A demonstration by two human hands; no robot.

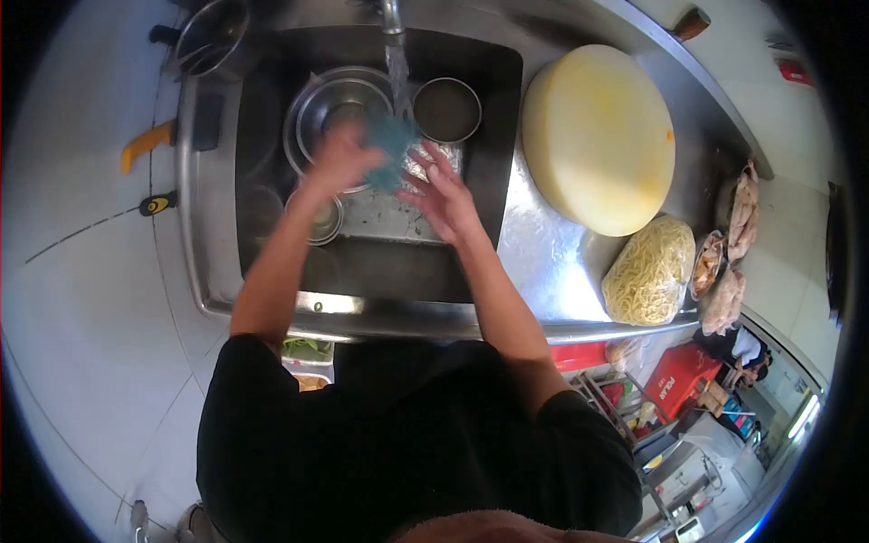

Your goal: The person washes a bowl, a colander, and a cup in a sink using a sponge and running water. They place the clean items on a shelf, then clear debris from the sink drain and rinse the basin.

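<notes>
1. We see a teal cloth (391, 147), bunched and wet-looking, held over the sink (272, 262) between both hands.
2. A water stream (396, 77) from the tap (391, 18) falls straight onto the cloth.
3. The left hand (339, 163) touches the cloth's left edge. It is blurred, so we cannot tell how its fingers are set.
4. The right hand (444, 195) meets the cloth's lower right with fingers spread.
5. A steel bowl (339, 104) lies under the hands, and a small pot (446, 109) sits just right of the stream.
6. A round chopping block (597, 136) and some noodles (650, 271) rest on the counter to the right.
</notes>
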